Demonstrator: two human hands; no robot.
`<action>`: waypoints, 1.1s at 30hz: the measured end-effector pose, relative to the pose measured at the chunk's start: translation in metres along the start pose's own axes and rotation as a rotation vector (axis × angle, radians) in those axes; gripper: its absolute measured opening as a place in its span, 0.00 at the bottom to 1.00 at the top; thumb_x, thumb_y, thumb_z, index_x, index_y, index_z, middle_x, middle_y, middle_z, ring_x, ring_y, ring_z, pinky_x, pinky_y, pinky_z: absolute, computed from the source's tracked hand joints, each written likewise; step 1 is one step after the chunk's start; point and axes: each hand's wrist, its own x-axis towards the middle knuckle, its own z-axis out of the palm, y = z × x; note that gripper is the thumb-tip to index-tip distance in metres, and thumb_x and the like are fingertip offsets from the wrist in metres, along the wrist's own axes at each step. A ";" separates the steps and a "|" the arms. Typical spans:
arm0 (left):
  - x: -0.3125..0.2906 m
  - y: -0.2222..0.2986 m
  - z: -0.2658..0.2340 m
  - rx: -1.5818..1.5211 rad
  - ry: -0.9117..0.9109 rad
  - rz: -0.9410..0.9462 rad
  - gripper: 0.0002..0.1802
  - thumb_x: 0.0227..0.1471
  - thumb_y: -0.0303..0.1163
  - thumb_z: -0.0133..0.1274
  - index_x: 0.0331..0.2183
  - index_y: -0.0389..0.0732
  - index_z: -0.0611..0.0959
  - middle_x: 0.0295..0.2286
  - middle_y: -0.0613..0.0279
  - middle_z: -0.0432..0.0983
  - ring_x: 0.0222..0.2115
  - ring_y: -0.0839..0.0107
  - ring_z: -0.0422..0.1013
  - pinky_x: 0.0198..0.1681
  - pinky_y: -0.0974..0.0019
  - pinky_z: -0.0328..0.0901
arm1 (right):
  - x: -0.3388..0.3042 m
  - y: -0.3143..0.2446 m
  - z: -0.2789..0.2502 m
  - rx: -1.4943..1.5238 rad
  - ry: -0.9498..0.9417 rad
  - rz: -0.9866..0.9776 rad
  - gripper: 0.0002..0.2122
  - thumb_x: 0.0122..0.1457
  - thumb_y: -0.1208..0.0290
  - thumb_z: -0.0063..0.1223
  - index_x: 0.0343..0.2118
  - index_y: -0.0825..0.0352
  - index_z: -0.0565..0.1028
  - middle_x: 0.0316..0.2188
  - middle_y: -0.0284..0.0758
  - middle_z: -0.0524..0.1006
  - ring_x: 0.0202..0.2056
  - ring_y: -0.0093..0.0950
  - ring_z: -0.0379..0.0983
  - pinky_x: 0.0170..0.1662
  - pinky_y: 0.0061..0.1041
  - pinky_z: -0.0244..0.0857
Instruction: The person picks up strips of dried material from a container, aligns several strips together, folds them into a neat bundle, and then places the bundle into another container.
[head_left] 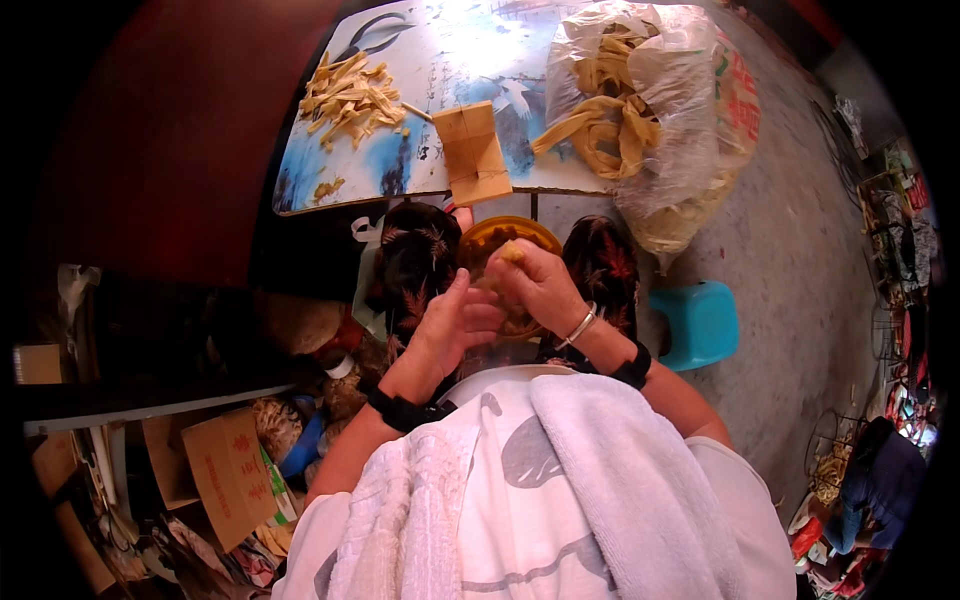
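My right hand [545,283], with a bracelet at its wrist, is closed around a small yellowish piece [512,252] whose end shows above the fingers. Close by on its left, my left hand [466,322] has its fingers stretched out and nothing in it. Both hands are over an orange bowl [540,230] between my knees; brownish pieces lie inside, partly hidden by the hands. On the low table [400,180] beyond sit a heap of short tan dried strips [352,98] and a folded piece of cardboard [472,152].
A clear plastic bag [690,130] of longer tan strips [615,125] hangs over the table's right edge. A turquoise stool [697,325] stands on the floor to my right. At lower left are cardboard boxes [230,480] and filled bags. Black-handled scissors [378,35] lie at the far left.
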 end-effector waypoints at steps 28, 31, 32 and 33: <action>-0.012 0.029 0.047 1.739 0.184 0.829 0.12 0.50 0.22 0.52 0.39 0.42 0.80 0.26 0.55 0.72 0.26 0.58 0.75 0.32 0.57 0.70 | -0.014 -0.001 -0.004 -0.338 0.180 -0.382 0.04 0.60 0.75 0.48 0.35 0.69 0.73 0.35 0.41 0.75 0.33 0.40 0.74 0.37 0.29 0.70; -0.035 0.060 0.057 1.879 0.126 1.102 0.08 0.48 0.25 0.53 0.34 0.45 0.79 0.25 0.59 0.71 0.25 0.60 0.75 0.27 0.61 0.70 | -0.003 -0.015 -0.004 -0.181 0.154 -0.442 0.04 0.62 0.74 0.48 0.35 0.69 0.72 0.35 0.40 0.75 0.30 0.34 0.75 0.32 0.25 0.70; -0.043 0.072 0.061 1.911 0.111 1.186 0.06 0.48 0.28 0.53 0.33 0.46 0.79 0.25 0.60 0.71 0.24 0.62 0.75 0.25 0.62 0.70 | -0.001 -0.030 -0.005 -0.092 0.101 -0.385 0.05 0.63 0.74 0.47 0.35 0.69 0.71 0.35 0.39 0.74 0.28 0.31 0.75 0.30 0.24 0.70; -0.052 0.082 0.066 1.974 0.132 1.209 0.05 0.46 0.27 0.53 0.30 0.45 0.79 0.24 0.60 0.70 0.25 0.65 0.75 0.24 0.64 0.70 | 0.001 -0.042 -0.007 -0.002 0.050 -0.322 0.05 0.64 0.73 0.47 0.35 0.69 0.71 0.35 0.39 0.74 0.27 0.28 0.76 0.28 0.22 0.69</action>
